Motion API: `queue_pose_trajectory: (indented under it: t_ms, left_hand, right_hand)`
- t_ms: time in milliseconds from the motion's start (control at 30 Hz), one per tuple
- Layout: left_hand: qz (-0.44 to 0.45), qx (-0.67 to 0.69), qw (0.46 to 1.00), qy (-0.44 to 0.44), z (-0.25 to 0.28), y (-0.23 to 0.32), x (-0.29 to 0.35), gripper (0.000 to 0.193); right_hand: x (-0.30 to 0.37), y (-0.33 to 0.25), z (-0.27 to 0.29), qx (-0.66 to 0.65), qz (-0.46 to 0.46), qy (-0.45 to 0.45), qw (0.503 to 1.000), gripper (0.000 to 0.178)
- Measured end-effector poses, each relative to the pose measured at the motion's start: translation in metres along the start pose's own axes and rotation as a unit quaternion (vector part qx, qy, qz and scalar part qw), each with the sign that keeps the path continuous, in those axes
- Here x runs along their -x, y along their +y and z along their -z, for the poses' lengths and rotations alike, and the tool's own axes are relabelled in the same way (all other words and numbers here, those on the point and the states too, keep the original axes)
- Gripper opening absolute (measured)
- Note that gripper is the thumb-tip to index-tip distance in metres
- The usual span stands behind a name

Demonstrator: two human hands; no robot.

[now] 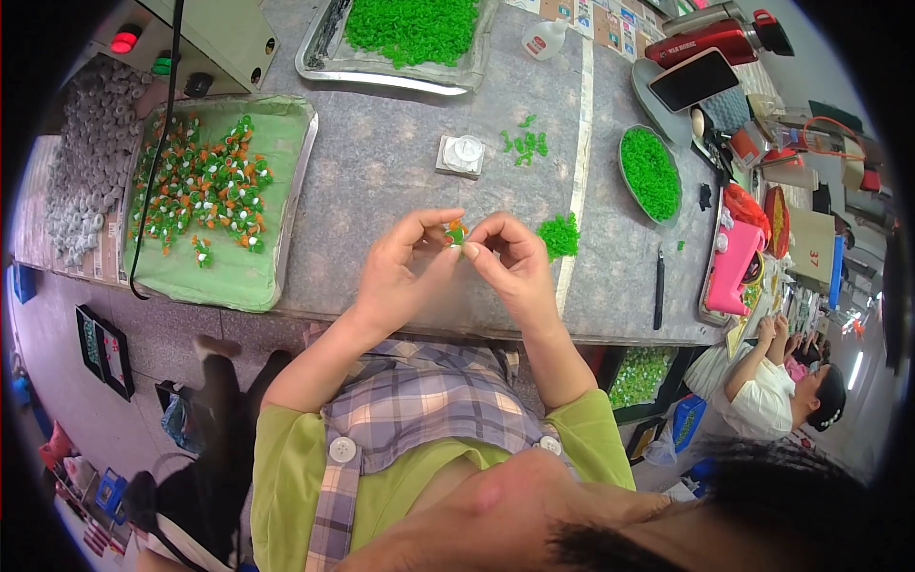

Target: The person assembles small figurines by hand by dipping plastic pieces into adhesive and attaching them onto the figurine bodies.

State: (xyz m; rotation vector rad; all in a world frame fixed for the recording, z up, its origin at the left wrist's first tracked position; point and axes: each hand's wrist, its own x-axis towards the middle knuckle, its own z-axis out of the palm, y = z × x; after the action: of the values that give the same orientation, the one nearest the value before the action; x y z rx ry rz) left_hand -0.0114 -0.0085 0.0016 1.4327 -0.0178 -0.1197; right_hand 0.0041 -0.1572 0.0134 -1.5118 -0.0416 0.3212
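1. With the fingers [429, 221] bent and drawn inward, pinching a small green, orange and white piece [456, 232] from both sides: from one side by the thumb and index finger of the left hand [396, 272], from the other by those of the right hand [522, 272]. Held above the table [362, 162], in front of the torso; finer contact too small to tell.
2. Just beside the right hand, a loose green pile [559, 236] straight on the tabletop.
3. Beyond the hands, a pale square block [462, 157] with a round white top; to its right, scattered green bits [525, 145].
4. Left of the hands, a shallow green-lined tray [229, 283], spread with finished-looking pieces [205, 186] in green, orange and white, thickest across the middle.
5. Farther right, a round dish [623, 172], filled with green parts [651, 173]; nearer the table edge, a slim black tool [659, 291].
6. At the far side, a metal tray [381, 84], heaped with more green parts [410, 33]; near it, a small translucent bottle [545, 40].
7. Outermost left, beyond the green-lined tray, a heap of whitish parts [95, 143].
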Motion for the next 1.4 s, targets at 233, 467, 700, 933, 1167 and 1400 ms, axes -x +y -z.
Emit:
queue_pose_trajectory:
  t_ms: [233,467,700,933,1167,1400]
  left_hand:
    - [-0.028,-0.064,0.997,-0.018,0.002,0.006,-0.003,0.031]
    - [-0.057,-0.092,0.994,-0.011,-0.001,0.006,-0.003,0.033]
    - [-0.067,-0.13,0.989,0.004,-0.002,0.005,-0.002,0.033]
    - [-0.004,-0.097,0.99,-0.099,0.01,0.008,0.0,0.042]
    - [0.065,-0.006,0.992,-0.11,0.011,0.004,0.001,0.046]
    - [0.117,0.076,0.986,-0.088,0.008,0.003,0.0,0.044]
  right_hand:
    - [0.005,0.003,-0.002,0.064,0.039,0.017,0.997,0.008]
    - [0.008,0.004,-0.006,0.065,0.042,0.027,0.997,0.008]
    - [0.007,0.007,-0.004,0.051,0.036,0.02,0.998,0.008]
    - [0.006,0.002,0.006,-0.155,-0.098,-0.028,0.983,0.007]
    - [0.007,0.005,0.008,-0.186,-0.104,-0.034,0.976,0.008]
    - [0.007,0.006,0.008,-0.178,-0.104,-0.035,0.978,0.009]
